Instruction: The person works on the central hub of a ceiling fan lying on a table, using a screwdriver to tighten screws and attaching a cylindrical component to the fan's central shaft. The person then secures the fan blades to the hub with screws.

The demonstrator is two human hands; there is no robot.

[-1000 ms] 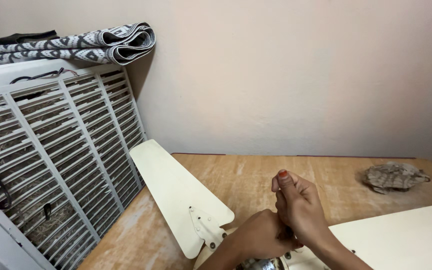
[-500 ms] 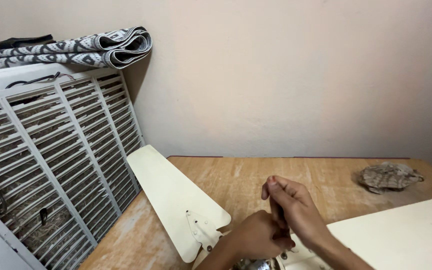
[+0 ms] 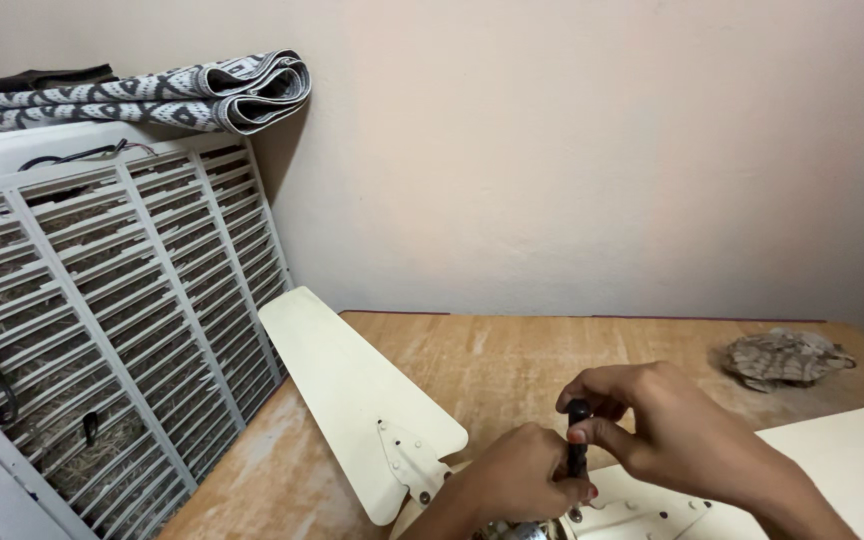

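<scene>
A cream ceiling fan lies on the wooden table, one blade pointing up-left and another blade running off to the right. My right hand grips the black handle of a screwdriver held upright over the blade bracket. My left hand wraps around the lower part of the screwdriver shaft, just above the fan's metal hub at the bottom edge. The tool's tip is hidden behind my fingers.
A white air cooler with a slatted grille stands at the left, touching the table. A folded patterned mat lies on top of it. A crumpled grey rag sits at the table's far right. A plain wall is behind.
My right hand has come down from an upright pose and closed over the screwdriver's top. The view has shifted slightly; the fan and rag have not moved.
</scene>
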